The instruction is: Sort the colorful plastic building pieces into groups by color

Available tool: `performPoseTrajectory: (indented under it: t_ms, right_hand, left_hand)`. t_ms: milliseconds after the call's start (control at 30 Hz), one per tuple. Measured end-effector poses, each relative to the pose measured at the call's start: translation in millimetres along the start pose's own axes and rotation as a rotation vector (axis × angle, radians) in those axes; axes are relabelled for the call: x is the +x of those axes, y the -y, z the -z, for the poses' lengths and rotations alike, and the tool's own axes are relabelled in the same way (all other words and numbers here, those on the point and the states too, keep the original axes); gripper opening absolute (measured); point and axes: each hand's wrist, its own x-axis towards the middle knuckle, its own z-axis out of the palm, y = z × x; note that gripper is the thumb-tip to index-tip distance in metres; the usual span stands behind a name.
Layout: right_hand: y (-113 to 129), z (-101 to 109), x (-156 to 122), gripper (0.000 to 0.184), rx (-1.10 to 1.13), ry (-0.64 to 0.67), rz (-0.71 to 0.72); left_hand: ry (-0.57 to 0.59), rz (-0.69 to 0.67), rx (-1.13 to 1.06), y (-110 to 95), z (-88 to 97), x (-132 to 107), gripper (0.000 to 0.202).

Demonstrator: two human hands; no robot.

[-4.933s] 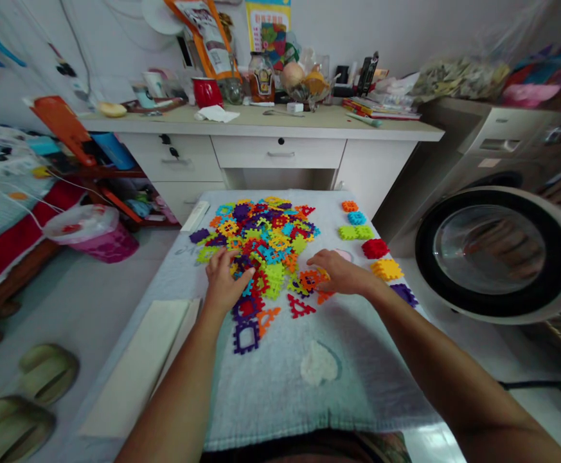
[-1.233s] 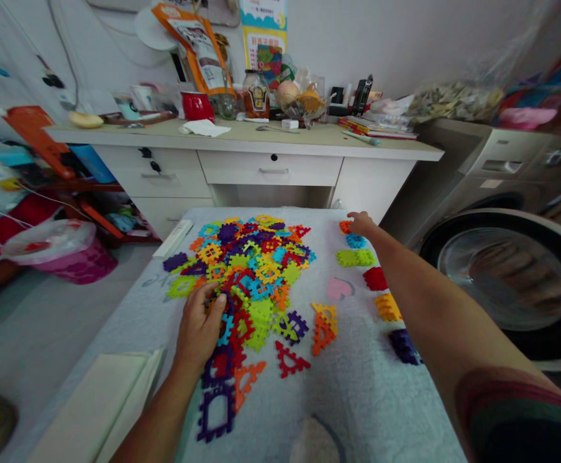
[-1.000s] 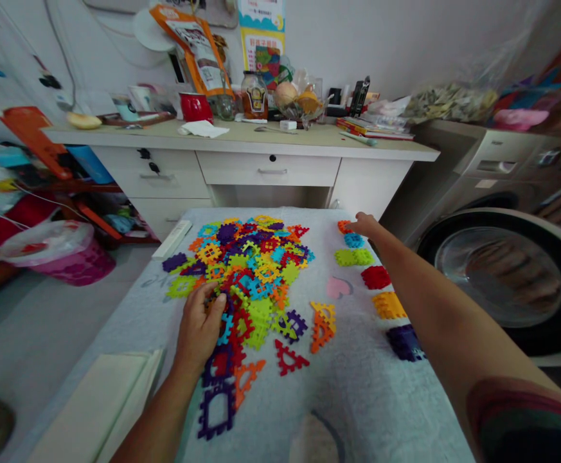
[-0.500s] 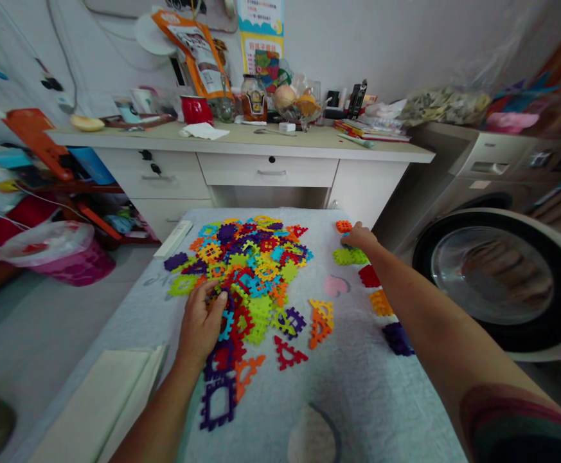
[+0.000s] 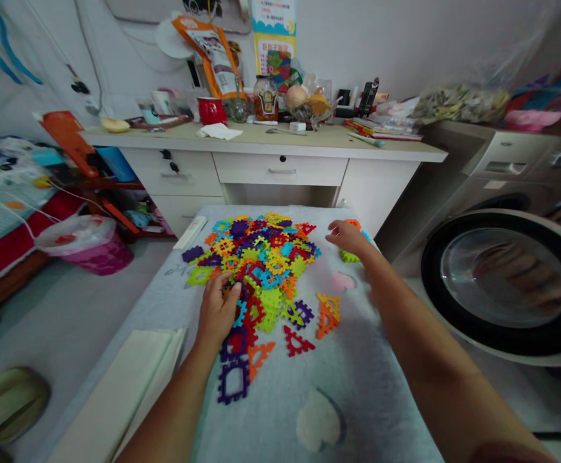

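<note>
Many colourful toothed plastic building pieces point(image 5: 270, 260) lie in a loose pile on the cloth-covered table. My left hand point(image 5: 218, 307) rests at the near left edge of the pile, thumb apart from the bent fingers, pieces showing in the gap. It touches the pieces there; a firm hold on one is not visible. My right hand point(image 5: 350, 236) hovers right of the pile, fingers loosely apart, with no piece visible in it. Close behind it are an orange piece point(image 5: 353, 223) and green pieces point(image 5: 349, 256). My right forearm hides more pieces on the right side.
Near the pile lie a red triangle piece point(image 5: 298, 342) and orange triangle pieces point(image 5: 327, 321). A white strip point(image 5: 191, 233) sits at the table's far left corner. Beyond stands a cluttered desk point(image 5: 280, 146); right, a washing machine with its round door point(image 5: 504, 283) open.
My right hand has come left and back from the orange and green pieces towards the pile. My left hand stays at the pile. The whole view has shifted slightly.
</note>
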Motion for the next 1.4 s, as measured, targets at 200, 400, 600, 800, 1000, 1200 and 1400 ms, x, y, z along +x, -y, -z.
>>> performPoseTrajectory:
  t_ms: [200, 400, 600, 800, 1000, 1200, 1400]
  right_hand:
    - [46, -57, -49, 0.039, 0.318, -0.019, 0.464]
    - [46, -64, -59, 0.019, 0.415, -0.065, 0.369]
    - [27, -50, -60, 0.016, 0.370, 0.101, 0.291]
    - [20, -44, -69, 0.034, 0.073, 0.032, 0.146]
    - [34, -36, -80, 0.046, -0.157, 0.218, 0.310]
    - [44, -43, -85, 0.040, -0.256, 0.266, 0.292]
    - [7, -12, -71, 0.052, -0.232, 0.188, 0.263]
  left_hand:
    - [0.003, -0.003, -0.011, -2, -0.2, -1, 0.040]
    - [0.008, -0.011, 0.003, 0, 0.2, 0, 0.041]
    - [0.016, -0.021, -0.010, 1, -0.2, 1, 0.042]
    - [-0.001, -0.025, -0.015, 6, -2.3, 3, 0.042]
    - [-0.002, -0.024, -0.005, 7, -2.9, 3, 0.042]
    - [-0.003, -0.036, -0.021, 11, -4.3, 3, 0.042]
    - [-0.002, -0.034, -0.005, 9, -3.4, 3, 0.042]
